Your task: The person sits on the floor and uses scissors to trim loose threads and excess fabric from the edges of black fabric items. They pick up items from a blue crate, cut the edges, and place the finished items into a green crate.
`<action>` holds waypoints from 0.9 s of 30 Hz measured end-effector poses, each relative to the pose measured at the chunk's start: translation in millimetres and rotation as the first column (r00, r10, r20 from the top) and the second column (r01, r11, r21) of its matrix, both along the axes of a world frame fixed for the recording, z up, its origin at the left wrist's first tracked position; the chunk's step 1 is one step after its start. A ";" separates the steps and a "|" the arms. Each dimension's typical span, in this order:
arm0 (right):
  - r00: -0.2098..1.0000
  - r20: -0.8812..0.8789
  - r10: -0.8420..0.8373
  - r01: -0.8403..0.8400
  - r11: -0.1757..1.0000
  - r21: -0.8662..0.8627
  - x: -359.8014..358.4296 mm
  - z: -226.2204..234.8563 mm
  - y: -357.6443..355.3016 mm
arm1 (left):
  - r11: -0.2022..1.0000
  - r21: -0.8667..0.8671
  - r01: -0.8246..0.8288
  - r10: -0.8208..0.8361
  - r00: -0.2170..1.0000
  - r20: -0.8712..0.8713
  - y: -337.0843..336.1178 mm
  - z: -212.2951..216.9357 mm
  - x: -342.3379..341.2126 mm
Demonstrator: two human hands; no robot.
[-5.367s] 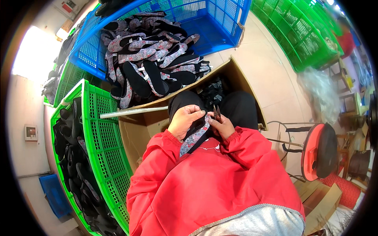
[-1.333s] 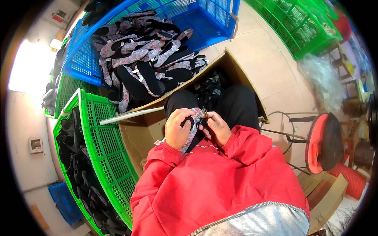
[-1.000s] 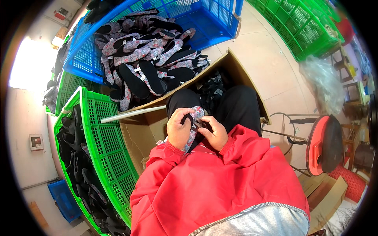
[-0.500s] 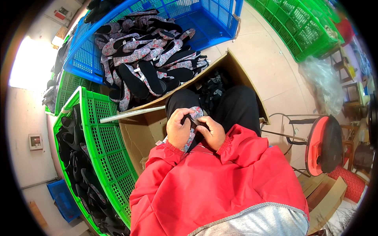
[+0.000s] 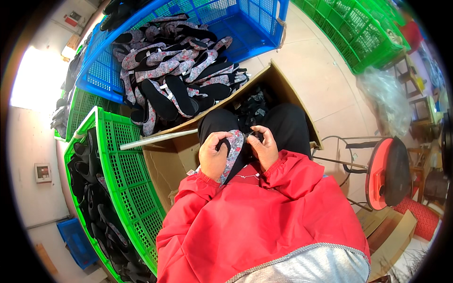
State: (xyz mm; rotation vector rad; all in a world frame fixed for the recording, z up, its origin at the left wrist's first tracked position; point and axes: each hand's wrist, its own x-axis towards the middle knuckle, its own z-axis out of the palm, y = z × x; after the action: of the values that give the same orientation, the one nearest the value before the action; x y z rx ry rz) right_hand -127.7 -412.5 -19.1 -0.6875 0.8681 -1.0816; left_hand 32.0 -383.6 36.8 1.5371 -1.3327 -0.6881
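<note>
Small shoe-making workshop. Large blue plastic crate [image 5: 255, 28] heaped with floral and black cloth shoes [image 5: 174, 75]; green mesh crates [image 5: 127, 179] holding more dark shoes; open cardboard box [image 5: 174, 160] on tiled floor [image 5: 311, 70]; red stool [image 5: 384, 174]; plain wall [image 5: 33, 141].

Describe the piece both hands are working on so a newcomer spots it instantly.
Start at the open cardboard box in front of the seated person's knees. Just above the red jacket, the left hand and right hand hold one floral-patterned insole. Unlike those heaped in the blue crate, it is alone, in hand.
</note>
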 end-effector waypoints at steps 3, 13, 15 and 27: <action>0.982 -0.184 0.033 -0.062 0.986 -0.157 0.7 0.1 -2.1 | 0.999 0.039 -0.010 0.012 0.999 -0.040 0.2 2.7 0.4; 0.829 -0.540 0.143 -0.320 0.914 -0.249 3.3 -1.4 -23.6 | 0.988 0.156 -0.004 0.020 0.995 -0.099 0.5 -1.4 4.5; 0.877 -0.450 0.170 -0.272 0.947 -0.172 1.0 -3.8 -29.1 | 0.983 0.184 0.004 0.024 0.988 -0.151 0.6 -1.5 4.6; 0.983 -0.115 -0.144 0.166 0.961 0.223 -33.4 5.6 -56.9 | 0.968 0.235 0.081 0.074 0.808 -0.585 0.2 -15.4 18.1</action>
State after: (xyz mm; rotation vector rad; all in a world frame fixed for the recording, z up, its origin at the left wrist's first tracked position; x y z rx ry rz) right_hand -161.1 -469.4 -13.5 -0.4856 1.1286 -1.0709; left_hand 50.1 -383.4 21.4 1.3422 -0.7898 -1.2602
